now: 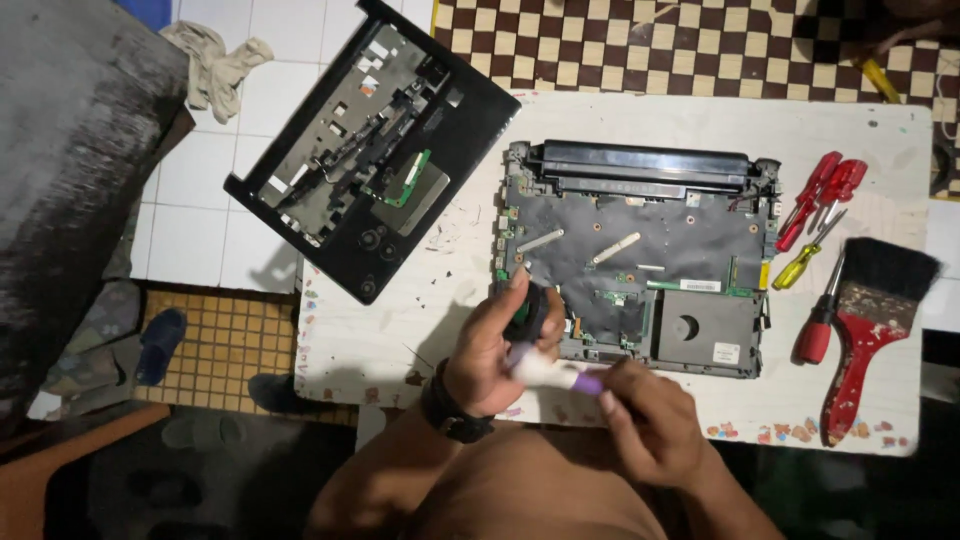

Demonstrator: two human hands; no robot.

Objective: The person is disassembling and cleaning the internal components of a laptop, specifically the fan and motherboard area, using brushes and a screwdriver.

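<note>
White and purple plastic tube point(555, 376) is gripped at its two ends by both hands, just above the near edge of the white bench point(380, 340). Left hand point(495, 350), wrist bent upward, also pinches a small black round part point(527, 310) in its fingers, while the right hand point(645, 420) closes around the purple end, beside the opened black laptop base point(640, 255).

A makeshift home repair spot: opened laptop point(635, 260), screwdrivers point(820, 205) on a low table point(400, 340) over tiled floor point(260, 110)

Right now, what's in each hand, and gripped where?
Left hand holds a small black round part by its edge. A white-and-purple tube spans both hands; right hand pinches its purple end.
</note>
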